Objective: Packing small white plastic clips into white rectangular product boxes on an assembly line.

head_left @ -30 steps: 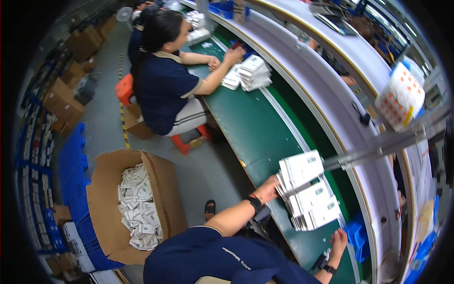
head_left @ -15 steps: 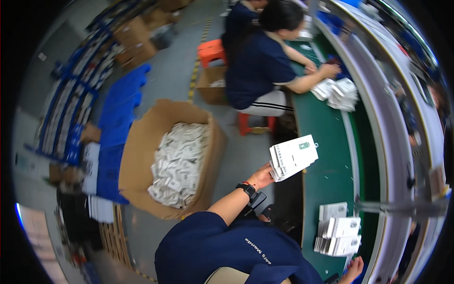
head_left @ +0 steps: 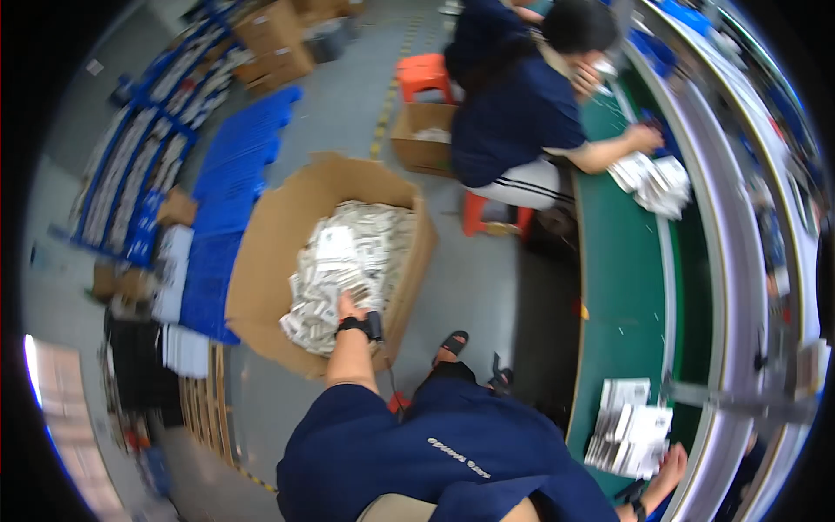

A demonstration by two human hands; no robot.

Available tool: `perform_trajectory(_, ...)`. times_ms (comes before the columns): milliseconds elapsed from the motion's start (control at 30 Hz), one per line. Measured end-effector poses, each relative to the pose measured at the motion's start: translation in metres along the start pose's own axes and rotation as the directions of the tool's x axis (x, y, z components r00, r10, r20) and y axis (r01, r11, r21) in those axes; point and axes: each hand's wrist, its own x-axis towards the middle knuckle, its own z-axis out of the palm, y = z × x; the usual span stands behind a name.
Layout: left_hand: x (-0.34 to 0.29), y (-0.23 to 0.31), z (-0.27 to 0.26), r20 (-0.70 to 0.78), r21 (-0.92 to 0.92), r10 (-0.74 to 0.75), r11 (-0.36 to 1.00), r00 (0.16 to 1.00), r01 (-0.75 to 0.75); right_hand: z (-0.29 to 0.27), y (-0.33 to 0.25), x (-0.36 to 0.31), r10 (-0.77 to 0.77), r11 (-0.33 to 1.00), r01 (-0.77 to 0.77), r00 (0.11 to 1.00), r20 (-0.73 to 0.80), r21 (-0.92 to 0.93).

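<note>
My left hand reaches over a large cardboard box and is closed on a stack of small white cartons. The stack lies just above or against the heap of similar white cartons in the box; blur hides whether they touch. My right hand rests at the right edge of some white carton stacks on the green work surface. Its fingers look loosely apart, with nothing visible in them.
The tall-walled cardboard box stands on the floor at my left. A co-worker sits ahead at the green bench, beside another pile of white cartons. A metal bar crosses the bench. Blue plastic panels stand beyond the box.
My left hand has swung left and down from beside the bench to over the cardboard box, carrying the carton stack. My right hand has moved up against the stacks on the bench.
</note>
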Motion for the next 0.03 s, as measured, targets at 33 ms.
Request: perform_trajectory(33,0.0213,0.0318,-0.0526,0.256,0.113,0.049,0.990,0.965,-0.080,0.0107,0.0044,0.0176,0.036,0.999,-0.036,0.995,0.090,-0.008)
